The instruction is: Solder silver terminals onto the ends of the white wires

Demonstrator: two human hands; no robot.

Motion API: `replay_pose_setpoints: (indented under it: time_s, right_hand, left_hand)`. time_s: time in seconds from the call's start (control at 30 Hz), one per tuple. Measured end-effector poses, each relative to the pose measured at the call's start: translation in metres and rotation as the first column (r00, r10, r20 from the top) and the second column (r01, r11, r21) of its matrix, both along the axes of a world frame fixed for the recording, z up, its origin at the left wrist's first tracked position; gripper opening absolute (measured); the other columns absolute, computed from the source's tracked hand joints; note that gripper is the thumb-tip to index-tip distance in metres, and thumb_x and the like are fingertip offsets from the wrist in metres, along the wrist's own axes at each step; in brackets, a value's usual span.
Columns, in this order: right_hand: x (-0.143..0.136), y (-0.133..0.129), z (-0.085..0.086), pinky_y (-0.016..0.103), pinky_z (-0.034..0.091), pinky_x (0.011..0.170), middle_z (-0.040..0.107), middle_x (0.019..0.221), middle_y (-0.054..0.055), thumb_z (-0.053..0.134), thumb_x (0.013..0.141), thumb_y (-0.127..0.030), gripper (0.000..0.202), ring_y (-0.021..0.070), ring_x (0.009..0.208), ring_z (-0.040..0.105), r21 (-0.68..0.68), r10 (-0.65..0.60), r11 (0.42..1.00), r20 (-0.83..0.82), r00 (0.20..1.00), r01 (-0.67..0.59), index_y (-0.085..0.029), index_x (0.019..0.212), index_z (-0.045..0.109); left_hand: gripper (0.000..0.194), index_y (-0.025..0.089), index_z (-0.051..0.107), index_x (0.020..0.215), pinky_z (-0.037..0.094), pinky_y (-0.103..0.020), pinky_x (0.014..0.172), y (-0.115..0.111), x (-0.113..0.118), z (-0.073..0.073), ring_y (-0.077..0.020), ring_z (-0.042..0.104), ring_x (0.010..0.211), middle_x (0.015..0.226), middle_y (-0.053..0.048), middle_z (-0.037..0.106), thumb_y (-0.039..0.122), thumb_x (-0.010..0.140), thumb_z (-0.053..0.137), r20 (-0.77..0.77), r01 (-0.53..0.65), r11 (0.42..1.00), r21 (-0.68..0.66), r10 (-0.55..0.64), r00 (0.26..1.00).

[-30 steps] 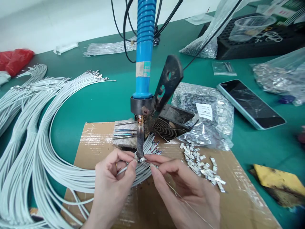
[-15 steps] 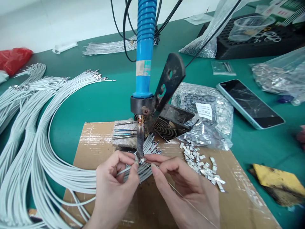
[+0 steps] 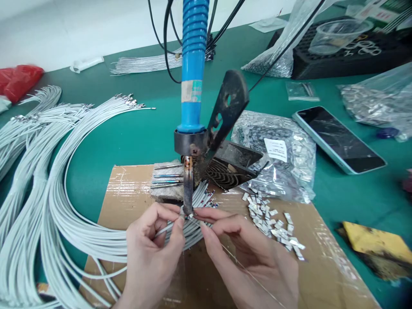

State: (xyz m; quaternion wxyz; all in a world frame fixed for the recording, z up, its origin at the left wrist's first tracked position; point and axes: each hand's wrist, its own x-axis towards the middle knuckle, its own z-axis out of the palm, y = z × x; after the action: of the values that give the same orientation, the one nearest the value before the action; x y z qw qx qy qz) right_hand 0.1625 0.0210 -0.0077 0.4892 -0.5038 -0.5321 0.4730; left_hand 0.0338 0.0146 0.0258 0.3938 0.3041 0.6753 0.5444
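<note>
A blue-handled soldering iron [image 3: 192,98] hangs upright in a black bracket, its tip pointing down between my fingertips. My left hand [image 3: 156,249] pinches the end of a white cable [image 3: 164,229] just left of the tip. From the right, my right hand [image 3: 246,257] has its fingers closed on a thin wire [image 3: 240,262] that trails down across the palm. A small silvery piece [image 3: 190,216] shows at the tip between both hands; its details are too small to tell. Behind the hands lie more cable ends [image 3: 206,195] with dark and red bits.
Cardboard [image 3: 125,184] lies under the hands. Bundled white cables [image 3: 61,180] curve along the left. Small metal tabs [image 3: 277,223] are scattered at the right, near a plastic bag [image 3: 289,171], a phone [image 3: 339,139] and a yellow sponge [image 3: 376,242].
Both hands have shifted slightly left together with the iron and its bracket. The fingers keep their pinched grip on the cable and the wire.
</note>
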Motion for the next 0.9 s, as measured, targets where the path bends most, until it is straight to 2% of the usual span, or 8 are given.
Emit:
replay_pose_setpoints:
  time_s: [0.1, 0.23, 0.9]
  right_hand:
    - [0.0030, 0.0006, -0.0012, 0.018, 0.059, 0.088, 0.083, 0.112, -0.002, 0.072, 0.093, -0.016, 0.016, 0.0142, 0.101, 0.080, 0.041, 0.029, 0.999, 0.020, 0.999, -0.029, -0.027, 0.081, 0.069]
    - [0.0018, -0.0006, -0.0009, 0.018, 0.057, 0.092, 0.083, 0.111, -0.004, 0.072, 0.093, -0.015, 0.017, 0.0129, 0.100, 0.079, 0.071, 0.008, 0.997, 0.012, 1.000, -0.009, -0.028, 0.082, 0.069]
    - [-0.0030, -0.0011, 0.0001, 0.020, 0.058, 0.090, 0.084, 0.109, -0.003, 0.072, 0.091, -0.013, 0.018, 0.0136, 0.099, 0.080, 0.093, -0.016, 0.996, 0.008, 1.000, 0.015, -0.027, 0.082, 0.069]
  left_hand:
    - [0.013, 0.020, 0.070, 0.063, 0.049, -0.012, 0.055, 0.0005, -0.0009, 0.0002, -0.0081, 0.065, 0.062, 0.077, 0.002, 0.076, 0.014, 0.072, 0.078, 0.003, -0.002, 1.000, 0.013, 0.002, 1.000]
    - [0.013, 0.020, 0.071, 0.064, 0.049, -0.013, 0.055, -0.0001, -0.0028, 0.0001, -0.0087, 0.064, 0.062, 0.077, 0.000, 0.076, 0.015, 0.073, 0.079, -0.004, 0.012, 1.000, 0.015, -0.012, 1.000]
    - [0.012, 0.020, 0.072, 0.063, 0.051, -0.011, 0.057, -0.0009, -0.0030, 0.0002, -0.0083, 0.067, 0.064, 0.077, 0.001, 0.077, 0.014, 0.071, 0.081, 0.009, -0.016, 0.999, 0.042, 0.015, 1.000]
